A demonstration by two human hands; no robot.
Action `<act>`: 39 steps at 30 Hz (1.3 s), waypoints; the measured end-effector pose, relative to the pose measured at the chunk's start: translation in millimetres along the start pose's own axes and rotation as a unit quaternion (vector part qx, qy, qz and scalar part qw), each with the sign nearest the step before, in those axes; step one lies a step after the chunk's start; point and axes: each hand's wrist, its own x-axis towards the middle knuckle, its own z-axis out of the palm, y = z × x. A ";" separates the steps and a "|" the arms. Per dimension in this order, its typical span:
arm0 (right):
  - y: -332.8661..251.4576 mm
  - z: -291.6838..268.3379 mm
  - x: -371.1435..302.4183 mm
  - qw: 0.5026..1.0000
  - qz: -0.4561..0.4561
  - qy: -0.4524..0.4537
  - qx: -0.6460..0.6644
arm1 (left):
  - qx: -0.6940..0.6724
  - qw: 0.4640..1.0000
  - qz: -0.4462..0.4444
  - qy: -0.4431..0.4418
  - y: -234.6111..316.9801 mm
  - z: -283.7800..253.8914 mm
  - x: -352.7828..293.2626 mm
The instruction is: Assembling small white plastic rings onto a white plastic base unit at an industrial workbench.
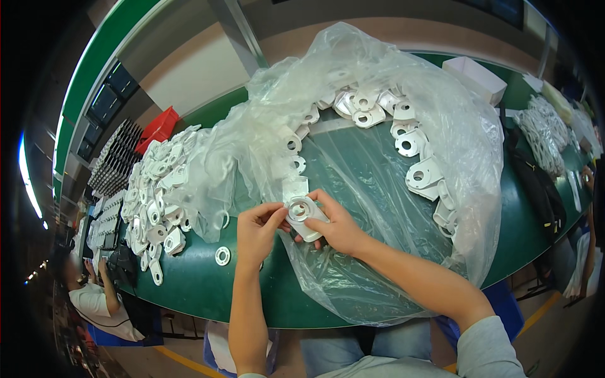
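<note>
A white flat part with a large round hole (309, 230) is held between my two hands over the green table. My left hand (258, 228) pinches its left edge with thumb and forefinger. My right hand (337, 225) grips it from the right, with the thumb lying across its face. Just behind it is another white piece (295, 187). Beyond my hands, similar white holed parts (423, 175) lie in an arc on a clear plastic bag (353, 264). A loose white ring (222, 256) rests on the table left of my left forearm.
A large heap of white parts (154, 208) covers the table's left side. Behind it stand a red bin (157, 129) and stacked dark trays (115, 154). An open white box (476, 79) is at the back right, near a black bag (532, 183). Another person (104, 302) sits far left.
</note>
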 end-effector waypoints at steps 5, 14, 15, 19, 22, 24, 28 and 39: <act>0.5 -2.4 1.0 1.000 0.006 -0.001 -0.006 | -0.016 1.000 0.001 -0.012 0.0 1.3 -1.9; 1.3 0.6 1.3 0.998 -0.023 0.048 -0.034 | 0.055 0.996 0.071 -0.003 7.9 6.5 -5.4; 5.4 -1.5 1.6 0.996 -0.042 0.045 -0.062 | 0.064 0.994 0.088 -0.018 12.1 7.7 -5.8; 1.2 2.8 -0.6 0.994 -0.057 0.030 -0.085 | 0.100 0.985 0.138 -0.018 4.7 3.5 -4.3; 4.5 2.0 0.4 0.999 -0.037 0.018 -0.032 | 0.107 0.984 0.143 -0.008 4.2 4.6 -4.5; 1.7 2.5 -0.2 0.998 -0.022 0.037 -0.043 | 0.127 0.982 0.142 0.009 0.2 10.0 -6.3; 6.7 1.0 3.0 0.995 -0.015 0.073 -0.067 | 0.087 0.990 0.107 0.039 -7.6 19.9 -4.1; 1.5 -3.4 0.6 0.995 -0.011 0.054 -0.085 | 0.217 0.972 0.069 0.058 22.4 -42.9 -50.8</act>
